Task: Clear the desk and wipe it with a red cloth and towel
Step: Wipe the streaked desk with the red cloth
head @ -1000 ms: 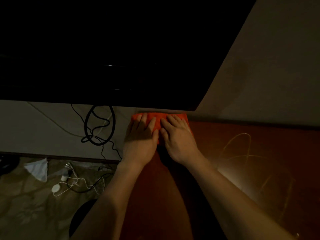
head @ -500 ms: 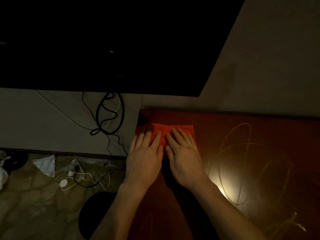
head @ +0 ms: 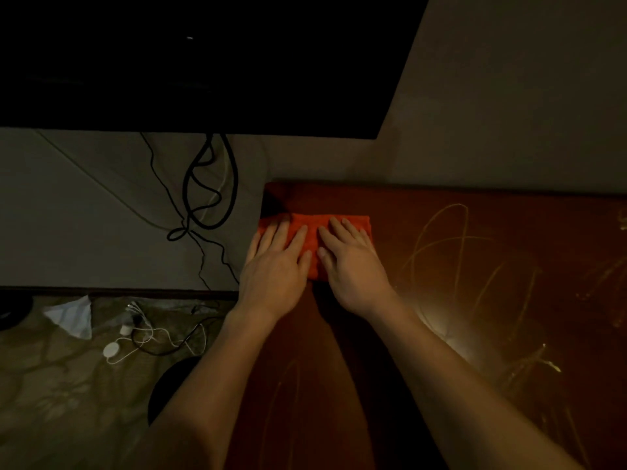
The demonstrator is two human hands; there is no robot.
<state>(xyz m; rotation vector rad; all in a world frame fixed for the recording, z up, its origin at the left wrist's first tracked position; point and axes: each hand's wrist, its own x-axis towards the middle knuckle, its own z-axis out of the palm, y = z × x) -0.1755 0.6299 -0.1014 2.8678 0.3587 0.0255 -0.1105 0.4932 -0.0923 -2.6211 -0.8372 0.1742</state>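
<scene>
- Both hands lie flat, side by side: the left hand (head: pixel 274 269) and the right hand (head: pixel 353 266) press on the cloth (head: pixel 314 232) with straight fingers. Neither hand grips or pinches anything.
- The cloth sits at the far left corner of the desk (head: pixel 475 283), a little in front of the wall. Its left end reaches the left edge of the desk, and the outer fingers of the left hand seem to hang past that edge.
- It looks like a folded pad of soft red fabric, light and limp. I judge that it has no stiffness, so it moves only where a palm pushes it.
- Flat pressure from above is the good hold for wiping. A pinch at one corner probably unfolds it or makes it bunch.
- The desk surface is shiny dark wood with pale curved streaks on the right part; the cloth probably slides easily on it.
- One risk, I think: near the edge, the left end can slip off and droop down.
- Cables (head: pixel 207 184) hang on the wall at the left; they are well apart from the cloth.
</scene>
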